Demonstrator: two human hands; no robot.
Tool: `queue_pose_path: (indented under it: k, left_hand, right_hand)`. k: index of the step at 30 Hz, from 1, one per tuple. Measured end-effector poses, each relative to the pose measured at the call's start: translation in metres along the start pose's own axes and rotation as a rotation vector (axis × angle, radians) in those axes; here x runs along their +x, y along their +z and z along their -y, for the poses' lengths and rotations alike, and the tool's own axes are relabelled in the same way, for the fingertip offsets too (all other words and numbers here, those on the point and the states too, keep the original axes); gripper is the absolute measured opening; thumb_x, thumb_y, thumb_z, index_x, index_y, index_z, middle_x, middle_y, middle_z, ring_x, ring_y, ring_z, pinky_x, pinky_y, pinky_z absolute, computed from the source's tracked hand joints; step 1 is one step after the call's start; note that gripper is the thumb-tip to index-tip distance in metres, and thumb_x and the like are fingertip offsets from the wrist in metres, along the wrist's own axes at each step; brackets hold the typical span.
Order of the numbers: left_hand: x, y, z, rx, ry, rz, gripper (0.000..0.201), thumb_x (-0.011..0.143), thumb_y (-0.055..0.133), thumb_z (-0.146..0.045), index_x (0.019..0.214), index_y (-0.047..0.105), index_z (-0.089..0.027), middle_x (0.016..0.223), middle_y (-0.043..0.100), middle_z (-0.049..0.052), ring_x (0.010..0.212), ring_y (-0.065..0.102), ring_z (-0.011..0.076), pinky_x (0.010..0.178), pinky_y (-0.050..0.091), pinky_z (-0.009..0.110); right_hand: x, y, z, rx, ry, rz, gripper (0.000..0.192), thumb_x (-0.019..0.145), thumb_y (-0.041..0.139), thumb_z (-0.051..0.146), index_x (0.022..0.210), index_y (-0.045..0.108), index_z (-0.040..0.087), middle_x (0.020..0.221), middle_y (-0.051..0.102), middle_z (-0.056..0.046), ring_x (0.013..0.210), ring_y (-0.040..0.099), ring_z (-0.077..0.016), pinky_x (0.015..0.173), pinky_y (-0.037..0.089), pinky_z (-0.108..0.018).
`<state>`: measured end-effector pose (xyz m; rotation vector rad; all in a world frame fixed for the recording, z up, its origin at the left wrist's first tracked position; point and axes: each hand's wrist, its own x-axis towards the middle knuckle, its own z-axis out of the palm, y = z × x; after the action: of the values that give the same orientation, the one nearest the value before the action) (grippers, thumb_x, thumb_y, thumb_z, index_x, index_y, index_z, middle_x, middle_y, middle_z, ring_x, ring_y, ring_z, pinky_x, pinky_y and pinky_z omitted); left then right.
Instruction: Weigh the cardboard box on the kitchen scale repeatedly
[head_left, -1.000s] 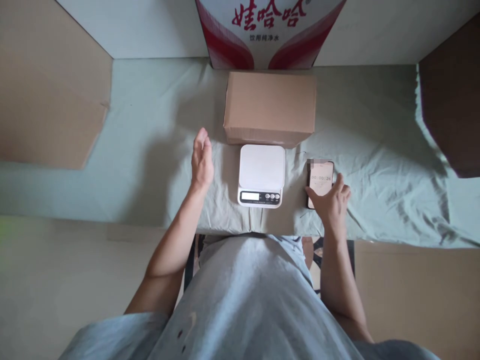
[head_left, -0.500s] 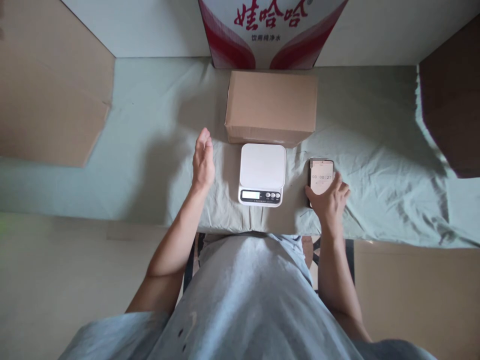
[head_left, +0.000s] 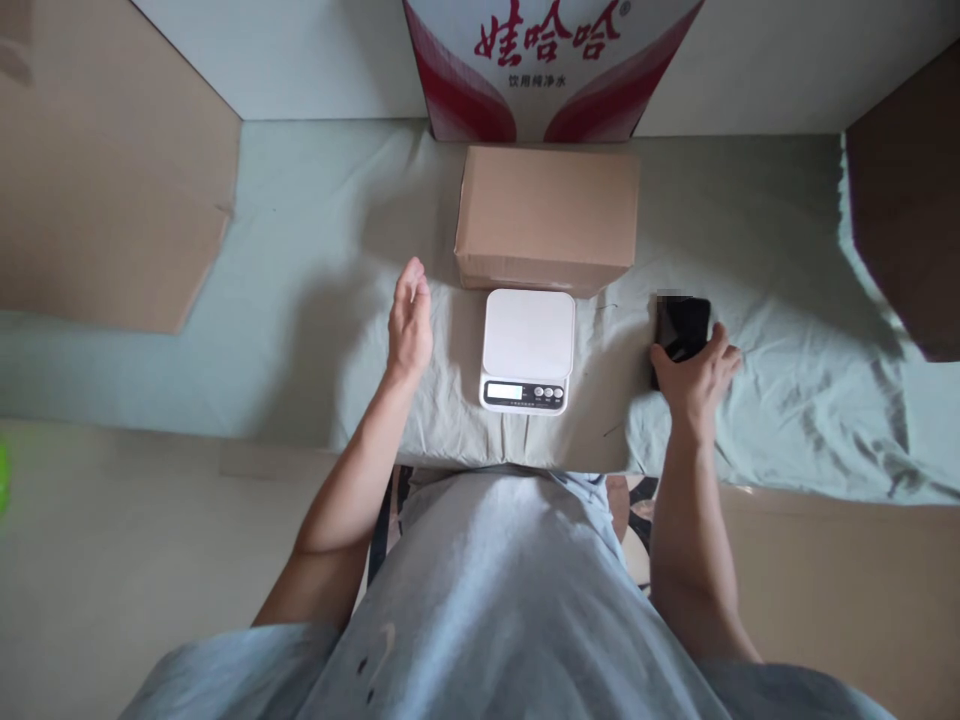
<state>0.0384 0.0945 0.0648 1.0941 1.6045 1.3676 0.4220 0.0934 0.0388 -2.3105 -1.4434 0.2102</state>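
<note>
- Right hand (head_left: 696,375) resting on the near end of the phone (head_left: 684,325), thumb against its left edge, fingers curled at its right side; gripping it loosely.
- Phone lying flat on the green cloth (head_left: 787,300), screen dark, to the right of the scale (head_left: 528,350) and apart from it.
- Left hand (head_left: 409,325) open, fingers straight and together, set on edge on the cloth just left of the scale, holding nothing, not touching it.
- Scale white, platform bare, display and three buttons along its near edge.
- Brown box (head_left: 547,218) closed, just behind the scale, almost touching its far edge.
- Red-and-white carton (head_left: 551,60) with Chinese lettering upright behind the box.
- Cardboard sheets at far left (head_left: 112,180) and far right (head_left: 907,210).
</note>
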Motion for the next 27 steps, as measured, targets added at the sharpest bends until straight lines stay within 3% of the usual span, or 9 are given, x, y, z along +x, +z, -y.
queue_pose_path:
  k: [5,9,12,17,21,24,27]
  left_hand:
    - [0.006,0.005,-0.002,0.025,0.018,0.025,0.077,0.080,0.044,-0.075,0.139,0.048,-0.026,0.153,0.043,0.009,0.145,0.038,0.0247,0.121,0.029,0.041]
    - [0.020,0.015,0.000,-0.006,0.045,0.043,0.080,0.074,0.051,-0.078,0.137,0.049,-0.027,0.153,0.044,0.008,0.143,0.041,0.0265,0.119,0.032,0.041]
    - [0.033,0.023,0.005,-0.017,0.055,0.032,0.082,0.072,0.052,-0.079,0.135,0.052,-0.026,0.152,0.045,0.009,0.144,0.039,0.0264,0.120,0.031,0.040]
    - [0.045,0.037,0.011,-0.041,0.032,0.008,0.092,0.067,0.051,-0.084,0.133,0.053,-0.020,0.150,0.047,0.014,0.142,0.042,0.0290,0.118,0.034,0.043]
    - [0.049,0.047,0.013,-0.038,0.027,0.050,0.080,0.072,0.047,-0.082,0.125,0.059,-0.024,0.140,0.058,0.013,0.134,0.051,0.0290,0.115,0.039,0.047]
    - [0.052,0.049,0.007,-0.037,0.049,0.024,0.080,0.072,0.044,-0.083,0.122,0.062,-0.023,0.136,0.060,0.014,0.135,0.051,0.0297,0.114,0.039,0.049]
    - [0.044,0.044,-0.013,-0.050,0.095,0.032,0.074,0.076,0.045,-0.079,0.121,0.062,-0.023,0.136,0.060,0.012,0.135,0.051,0.0288,0.113,0.041,0.049]
  right_hand:
    - [0.001,-0.006,0.018,0.178,-0.116,-0.008,0.077,0.074,0.064,0.046,0.139,0.039,0.014,0.141,0.046,-0.021,0.134,0.040,-0.0387,0.111,0.029,-0.065]
    - [0.005,-0.001,0.055,0.709,-0.196,0.177,0.063,0.083,0.054,0.056,0.136,0.046,0.022,0.143,0.052,-0.013,0.131,0.052,-0.0270,0.112,0.041,-0.053]
    - [0.013,0.009,0.083,0.929,-0.174,0.272,0.062,0.082,0.057,0.058,0.134,0.050,0.025,0.144,0.054,-0.010,0.132,0.054,-0.0255,0.115,0.039,-0.051]
    - [0.024,0.025,0.108,0.992,-0.174,0.291,0.063,0.080,0.056,0.060,0.132,0.053,0.024,0.142,0.057,-0.008,0.133,0.053,-0.0265,0.114,0.039,-0.056]
    - [0.028,0.028,0.117,0.985,-0.246,0.309,0.053,0.085,0.052,0.057,0.127,0.058,0.025,0.132,0.064,-0.007,0.128,0.056,-0.0242,0.110,0.043,-0.052]
    - [0.028,0.016,0.124,0.960,-0.287,0.309,0.052,0.086,0.050,0.056,0.127,0.057,0.025,0.131,0.065,-0.006,0.125,0.057,-0.0245,0.108,0.044,-0.051]
    - [0.021,-0.013,0.133,0.923,-0.345,0.221,0.052,0.086,0.051,0.056,0.127,0.058,0.024,0.129,0.066,-0.006,0.123,0.058,-0.0250,0.108,0.044,-0.050]
